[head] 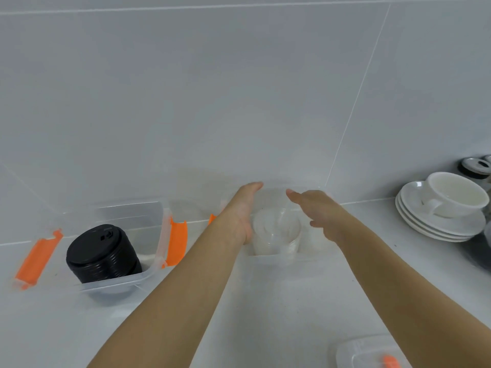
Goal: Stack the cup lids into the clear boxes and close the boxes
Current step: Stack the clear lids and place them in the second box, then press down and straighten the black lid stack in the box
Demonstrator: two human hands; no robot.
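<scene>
Left hand (pixel 243 216) and right hand (pixel 317 212), apart, fingers straight, gripping nothing, flank the clear lids (pixel 276 232) stacked in the clear box (pixel 268 258) between them; risk: a careless nudge tilts the light stack, which then fouls the closing.

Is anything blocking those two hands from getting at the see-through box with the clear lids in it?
Nothing visible does. The left hand is at the left side of the clear box, the right hand hovers by its right side, and the clear lids inside sit uncovered between them.
</scene>
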